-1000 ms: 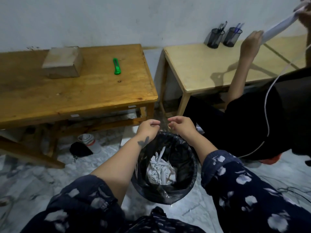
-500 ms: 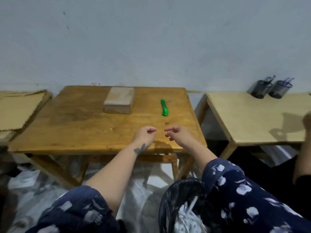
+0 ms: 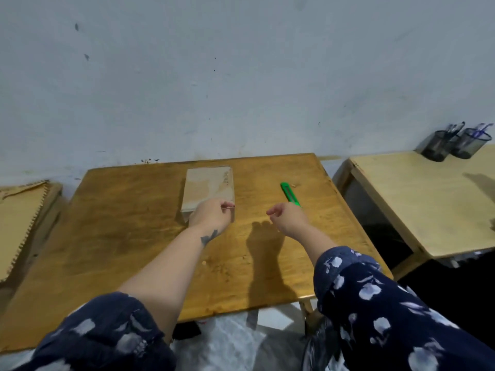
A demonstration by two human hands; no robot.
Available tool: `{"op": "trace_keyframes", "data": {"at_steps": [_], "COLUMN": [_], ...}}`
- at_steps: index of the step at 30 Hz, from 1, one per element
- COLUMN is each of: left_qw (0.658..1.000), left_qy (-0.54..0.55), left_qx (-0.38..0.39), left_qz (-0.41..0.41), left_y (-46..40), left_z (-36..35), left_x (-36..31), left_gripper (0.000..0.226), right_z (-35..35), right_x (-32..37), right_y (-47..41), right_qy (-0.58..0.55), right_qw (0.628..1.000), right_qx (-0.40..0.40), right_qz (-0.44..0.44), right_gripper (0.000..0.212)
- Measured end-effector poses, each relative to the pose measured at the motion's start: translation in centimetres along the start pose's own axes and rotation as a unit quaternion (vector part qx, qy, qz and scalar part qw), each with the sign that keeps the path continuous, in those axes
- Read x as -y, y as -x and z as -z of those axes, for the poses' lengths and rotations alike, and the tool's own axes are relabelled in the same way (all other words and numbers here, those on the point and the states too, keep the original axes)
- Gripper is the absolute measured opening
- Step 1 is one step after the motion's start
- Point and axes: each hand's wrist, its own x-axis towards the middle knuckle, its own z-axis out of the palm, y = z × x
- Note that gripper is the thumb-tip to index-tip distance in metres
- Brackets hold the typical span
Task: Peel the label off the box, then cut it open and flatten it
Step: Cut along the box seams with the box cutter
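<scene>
Cardboard box (image 3: 209, 188) lies flat on the wooden table (image 3: 134, 236), toward the far edge, about 12 o'clock from the table centre; top face bare, faint dark print near its right edge, too blurred to read. Left hand (image 3: 211, 216) sits at the box's near edge, at 6 o'clock of the box, covering the near right corner; fingers curled loosely, fingertips (image 3: 227, 206) pinched close together, nothing seen in them, and cannot tell if the hand touches the cardboard or just hovers over it. Right hand (image 3: 288, 216) is over the tabletop at 3 o'clock of the left hand, apart from it, half curled with the fingers pointing left, empty as far as shows. Green utility knife (image 3: 289, 194) lies on the table at 3 o'clock of the box, near end hidden behind the right hand; contact there cannot be made out, blade state not visible. Shadow of the right hand falls on the wood at 6 o'clock of it. Both floral sleeves (image 3: 375, 303) cut off by the bottom frame edge. At 9 o'clock, brown cardboard sheets with a jagged edge (image 3: 18, 223), cut off at frame left. At 3 o'clock, a paler table (image 3: 415, 196), cut off right, with two dark pen cups (image 3: 452, 145) at its far corner. Under the main table only blurry floor and a dark bag edge (image 3: 318, 349), partly hidden.
</scene>
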Motion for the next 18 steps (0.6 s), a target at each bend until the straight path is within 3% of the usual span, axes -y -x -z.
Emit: {"op": "trace_keyframes", "data": {"at_steps": [6,13,18], "left_qw": [0.998,0.988,0.981], "left_qy": [-0.015,-0.12,-0.165], "left_qx": [-0.055,-0.093,-0.097], "left_qz": [0.011,0.037,0.029], "left_y": [-4.9,-8.5,-8.9], "left_z": [0.5,-0.1,-1.3], "left_x": [1.7,4.3,5.7], "left_gripper": [0.021,0.049,0.056], "right_z": [0.7,-0.6,-0.8], "right_x": [-2.0,-4.4,-1.5], "right_y": [-5.2,-9.1,-13.0], "right_qy": [0.067,0.056,0.008], "right_qw": [0.993,0.985,0.994], "right_qx": [-0.052,-0.125,-0.081], "right_qz": [-0.08,-0.105,-0.078], "right_gripper": [0.032,0.048,0.05]}}
